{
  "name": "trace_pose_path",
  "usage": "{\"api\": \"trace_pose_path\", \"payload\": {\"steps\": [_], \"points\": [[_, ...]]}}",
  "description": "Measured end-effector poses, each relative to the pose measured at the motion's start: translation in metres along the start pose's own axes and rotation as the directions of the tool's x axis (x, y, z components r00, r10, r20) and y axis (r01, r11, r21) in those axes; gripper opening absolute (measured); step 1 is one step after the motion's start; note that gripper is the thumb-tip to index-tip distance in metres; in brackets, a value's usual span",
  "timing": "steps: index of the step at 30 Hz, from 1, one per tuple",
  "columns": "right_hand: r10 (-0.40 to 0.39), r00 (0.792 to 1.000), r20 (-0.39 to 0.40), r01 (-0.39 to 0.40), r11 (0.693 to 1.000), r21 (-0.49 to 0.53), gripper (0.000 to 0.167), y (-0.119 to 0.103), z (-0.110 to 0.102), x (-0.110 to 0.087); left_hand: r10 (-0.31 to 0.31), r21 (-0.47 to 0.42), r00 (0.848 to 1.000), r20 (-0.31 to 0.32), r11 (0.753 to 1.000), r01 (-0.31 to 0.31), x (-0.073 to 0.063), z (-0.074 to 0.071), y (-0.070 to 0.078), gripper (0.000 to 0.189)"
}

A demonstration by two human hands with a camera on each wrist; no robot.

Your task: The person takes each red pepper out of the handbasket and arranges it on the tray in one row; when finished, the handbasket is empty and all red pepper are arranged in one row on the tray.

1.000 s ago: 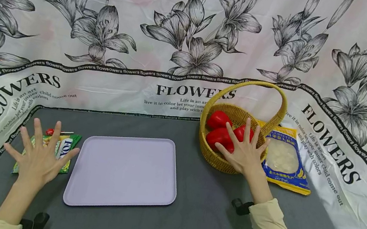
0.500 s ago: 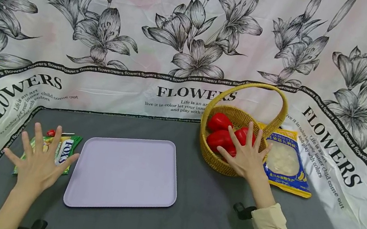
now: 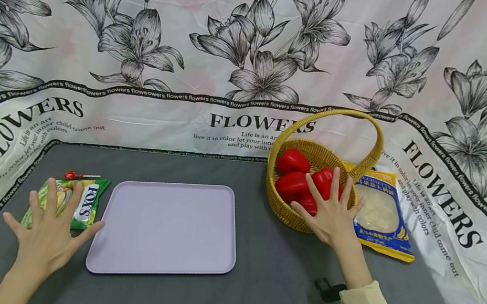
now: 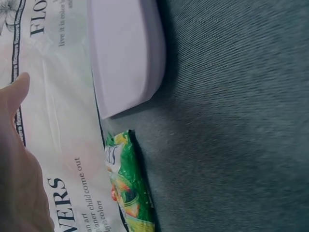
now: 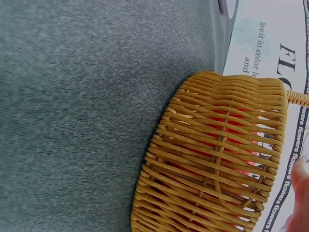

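Observation:
My left hand (image 3: 45,237) hovers with fingers spread over the near part of a green and yellow FOX'S candy bag (image 3: 86,201) at the table's left. In the left wrist view that candy bag (image 4: 129,183) lies below the thumb. My right hand (image 3: 331,214), fingers also spread, is held in front of a yellow wicker basket (image 3: 281,212), overlapping its near right rim in the head view. Several red peppers (image 3: 291,186) lie inside the basket. The right wrist view shows the woven basket side (image 5: 212,159) with red showing through. Neither hand holds anything.
A pale lilac tray (image 3: 166,230) lies flat between the hands. Right of the basket is a blue and yellow pasta bag (image 3: 381,216). A small red-ended thin item (image 3: 72,175) sits behind the candy bag. A flower-printed cloth (image 3: 143,120) rises behind the grey table (image 3: 248,301).
My left hand has drawn back slightly toward me, uncovering more of the candy bag. The right hand has shifted a little right and nearer, showing more of the peppers. The objects stay put.

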State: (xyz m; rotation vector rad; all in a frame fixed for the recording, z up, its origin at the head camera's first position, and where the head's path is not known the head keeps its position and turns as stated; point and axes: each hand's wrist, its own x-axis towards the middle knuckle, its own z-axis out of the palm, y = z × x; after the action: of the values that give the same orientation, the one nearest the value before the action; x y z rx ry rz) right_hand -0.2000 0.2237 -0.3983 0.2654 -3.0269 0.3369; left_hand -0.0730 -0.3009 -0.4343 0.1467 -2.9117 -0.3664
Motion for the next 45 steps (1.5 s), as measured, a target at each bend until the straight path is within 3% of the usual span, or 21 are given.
{"api": "trace_pose_path", "payload": {"steps": [8,10,13,17,20,23,27,28,33,35,40,43,45], "points": [[-0.016,1.0,-0.015,0.016,1.0,-0.003,0.081,0.003,0.001,-0.016,0.073,-0.032,0.997,0.027,0.997,-0.072,-0.018,0.006,0.009,0.095],[-0.024,0.999,-0.024,0.024,1.0,-0.001,0.08,0.004,0.001,-0.021,0.117,-0.098,0.992,0.052,0.989,-0.111,-0.022,0.008,0.01,0.096],[-0.051,0.998,-0.041,0.052,0.999,0.013,0.078,0.006,0.002,-0.027,0.201,-0.24,0.975,0.095,0.955,-0.174,-0.027,0.014,0.009,0.095],[-0.126,0.989,-0.078,0.129,0.991,0.032,0.076,0.011,0.005,-0.031,0.357,-0.302,0.934,0.011,0.892,-0.337,-0.032,0.026,-0.002,0.086],[-0.18,0.979,-0.097,0.186,0.981,0.063,0.075,0.015,0.007,-0.032,0.473,-0.272,0.874,-0.115,0.831,-0.486,-0.029,0.036,-0.014,0.07],[-0.212,0.974,-0.084,0.224,0.959,0.172,0.072,0.021,0.008,-0.03,0.547,-0.301,0.818,-0.177,0.761,-0.574,-0.024,0.043,-0.025,0.059],[-0.229,0.972,-0.048,0.23,0.896,0.381,0.068,0.032,0.01,-0.024,0.568,-0.343,0.798,-0.199,0.722,-0.6,-0.022,0.046,-0.031,0.046],[-0.229,0.973,-0.04,0.224,0.877,0.424,0.067,0.034,0.01,-0.022,0.561,-0.355,0.804,-0.199,0.723,-0.592,-0.022,0.046,-0.031,0.044],[-0.232,0.972,-0.028,0.207,0.802,0.56,0.066,0.047,0.004,-0.012,0.426,-0.478,0.893,-0.146,0.76,-0.441,-0.025,0.043,-0.026,0.038],[-0.247,0.969,-0.025,0.207,0.749,0.63,0.066,0.053,0.0,-0.008,0.369,-0.515,0.921,-0.124,0.769,-0.378,-0.027,0.042,-0.023,0.038],[-0.288,0.957,-0.038,0.199,0.556,0.807,0.069,0.07,-0.004,0.0,0.338,-0.505,0.93,-0.146,0.783,-0.364,-0.029,0.041,-0.018,0.039],[-0.287,0.957,-0.051,0.185,0.465,0.865,0.071,0.078,-0.003,0.003,0.316,-0.498,0.939,-0.136,0.797,-0.341,-0.03,0.04,-0.018,0.039],[-0.282,0.957,-0.063,0.183,0.424,0.887,0.071,0.082,-0.003,0.005,0.301,-0.497,0.945,-0.125,0.805,-0.322,-0.031,0.04,-0.019,0.039]]}}
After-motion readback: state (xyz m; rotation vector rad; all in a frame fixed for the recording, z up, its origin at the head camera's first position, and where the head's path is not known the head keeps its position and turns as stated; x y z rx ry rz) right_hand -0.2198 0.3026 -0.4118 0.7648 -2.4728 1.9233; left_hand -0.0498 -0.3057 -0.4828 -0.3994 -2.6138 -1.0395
